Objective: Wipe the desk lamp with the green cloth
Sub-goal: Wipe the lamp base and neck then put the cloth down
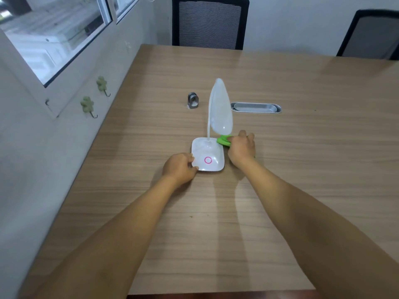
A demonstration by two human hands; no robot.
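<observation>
On the wooden table (pixel 280 190), the white desk lamp (pixel 208 155) is being steadied by the left hand (pixel 179 168), fingers curled snug over the base's near-left corner. The green cloth (pixel 223 141) is being gripped in the right hand (pixel 241 147), fingers closed, pressed against the base's far-right edge, just under the lamp head.

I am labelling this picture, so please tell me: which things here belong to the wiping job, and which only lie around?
Belong to the job:
- desk lamp
- green cloth, held in the right hand
- left hand, gripping the lamp base

Only lying around:
- small metal clip
- metal cable tray set in the table
- two chairs
- green wall hooks
</observation>
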